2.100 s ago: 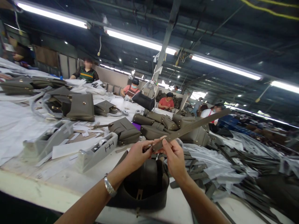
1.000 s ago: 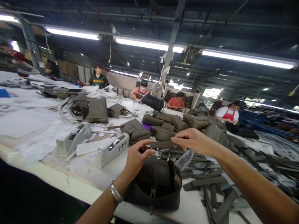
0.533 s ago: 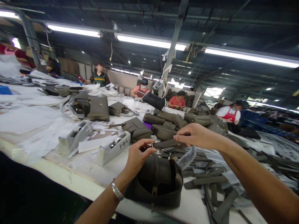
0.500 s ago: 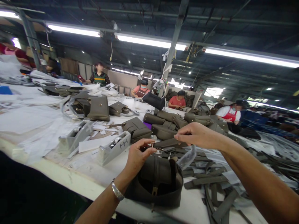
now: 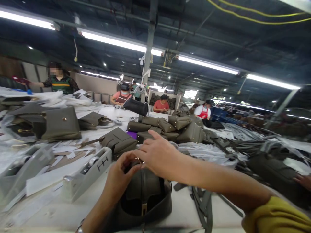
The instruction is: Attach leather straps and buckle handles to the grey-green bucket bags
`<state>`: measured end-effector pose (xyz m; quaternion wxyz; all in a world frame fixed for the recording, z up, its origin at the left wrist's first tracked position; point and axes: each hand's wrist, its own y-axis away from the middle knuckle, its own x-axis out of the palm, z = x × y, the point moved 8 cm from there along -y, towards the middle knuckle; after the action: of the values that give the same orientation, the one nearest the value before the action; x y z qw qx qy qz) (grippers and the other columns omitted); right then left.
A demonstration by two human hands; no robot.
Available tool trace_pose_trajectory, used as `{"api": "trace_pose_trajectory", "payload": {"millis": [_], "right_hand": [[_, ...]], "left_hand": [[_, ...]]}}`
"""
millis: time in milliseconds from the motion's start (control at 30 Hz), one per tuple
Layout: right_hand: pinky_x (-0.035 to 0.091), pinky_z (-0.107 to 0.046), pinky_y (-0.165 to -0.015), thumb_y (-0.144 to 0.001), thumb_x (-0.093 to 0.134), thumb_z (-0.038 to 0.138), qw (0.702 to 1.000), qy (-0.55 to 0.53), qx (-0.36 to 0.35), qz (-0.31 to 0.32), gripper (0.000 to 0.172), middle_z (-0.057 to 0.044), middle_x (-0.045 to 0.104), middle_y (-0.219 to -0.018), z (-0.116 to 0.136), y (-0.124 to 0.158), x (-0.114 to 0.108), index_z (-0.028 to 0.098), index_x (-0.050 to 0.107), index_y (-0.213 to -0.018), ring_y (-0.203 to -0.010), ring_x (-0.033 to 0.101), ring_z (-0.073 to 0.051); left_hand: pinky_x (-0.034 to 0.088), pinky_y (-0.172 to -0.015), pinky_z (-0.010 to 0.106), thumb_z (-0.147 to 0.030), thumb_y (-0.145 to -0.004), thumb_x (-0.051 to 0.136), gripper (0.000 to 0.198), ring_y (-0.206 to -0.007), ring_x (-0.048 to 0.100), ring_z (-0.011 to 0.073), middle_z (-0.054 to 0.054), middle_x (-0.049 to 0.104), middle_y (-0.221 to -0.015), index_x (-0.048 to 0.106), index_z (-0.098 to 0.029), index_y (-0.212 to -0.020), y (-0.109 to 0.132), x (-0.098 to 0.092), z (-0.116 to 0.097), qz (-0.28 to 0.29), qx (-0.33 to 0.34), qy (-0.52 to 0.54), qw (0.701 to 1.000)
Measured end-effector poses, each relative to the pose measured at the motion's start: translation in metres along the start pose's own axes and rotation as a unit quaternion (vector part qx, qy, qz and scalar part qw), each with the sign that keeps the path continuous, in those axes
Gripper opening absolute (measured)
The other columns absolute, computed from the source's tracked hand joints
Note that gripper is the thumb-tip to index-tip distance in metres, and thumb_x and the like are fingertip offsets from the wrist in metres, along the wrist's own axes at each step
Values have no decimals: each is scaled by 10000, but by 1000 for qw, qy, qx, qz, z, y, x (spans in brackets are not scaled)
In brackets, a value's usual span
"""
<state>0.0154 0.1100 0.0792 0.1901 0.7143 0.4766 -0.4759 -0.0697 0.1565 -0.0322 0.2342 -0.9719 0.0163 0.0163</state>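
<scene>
In the head view, my left hand (image 5: 121, 173) pinches a small gold-coloured buckle (image 5: 139, 160) between thumb and forefinger. My right hand (image 5: 160, 155) reaches across from the right, its thumb and forefinger closed at the same buckle while other fingers stick out. The strap attached to the buckle is mostly hidden behind my hands. Directly under them stands a dark olive handbag (image 5: 159, 207), its top gaping, with a gold clasp (image 5: 144, 208) on the front.
Two grey tape dispensers (image 5: 84, 176) stand at left among paper scraps. Olive bags (image 5: 119, 139) are piled behind my hands. Loose leather strips (image 5: 202, 204) lie at right. At the right edge, another person's hand (image 5: 303, 181) touches a dark bag (image 5: 272, 168). Several co-workers sit or stand beyond.
My right hand has moved left along the strap and now meets my left hand at the buckle. The view has turned to the right; the co-worker's hand and dark bag have come into view.
</scene>
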Motion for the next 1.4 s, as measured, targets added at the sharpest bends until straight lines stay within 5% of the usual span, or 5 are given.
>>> {"api": "trace_pose_trajectory", "payload": {"millis": [233,600,767,1033,1400], "right_hand": [[242,-532,-1112,-921,553,140,998,44,-32,-32,116,-74,739,-823,30,-16,6,131,665,-898,-785,641,-227],[381,-399,-955,-909,595,287,995,-93,-31,13,166,-69,709,-1011,0,-17,23,170,665,-1004,-966,623,-228],[420,-291,-805,-931,599,311,959,-282,11,29,156,-27,730,-931,-11,-23,34,196,683,-993,-911,645,-184],[434,-258,-756,-924,562,291,870,-477,122,33,168,12,727,-900,-32,-16,58,213,664,-1032,-816,649,-152],[419,-291,-742,-897,605,355,928,-352,120,12,236,-18,692,-756,-21,-21,54,194,687,-745,-792,607,-184]], "left_hand": [[566,-726,291,-248,-719,662,237,-819,704,213,58,740,-933,636,-168,-940,1,-11,-4,-15,3,-74,997],[553,-839,317,-510,-791,670,299,-941,704,241,39,750,-1025,717,-220,-848,11,-42,10,-27,-29,-152,988],[547,-874,318,-384,-855,638,249,-1013,684,226,56,734,-1096,698,-200,-1011,15,-38,-4,-24,16,-99,995],[528,-854,374,-291,-800,761,291,-970,675,258,74,739,-1049,700,-202,-1070,29,-33,2,-20,68,-301,951],[495,-657,281,-325,-744,809,451,-741,638,183,21,739,-956,685,-259,-1172,35,-46,18,64,-37,-207,976]]}}
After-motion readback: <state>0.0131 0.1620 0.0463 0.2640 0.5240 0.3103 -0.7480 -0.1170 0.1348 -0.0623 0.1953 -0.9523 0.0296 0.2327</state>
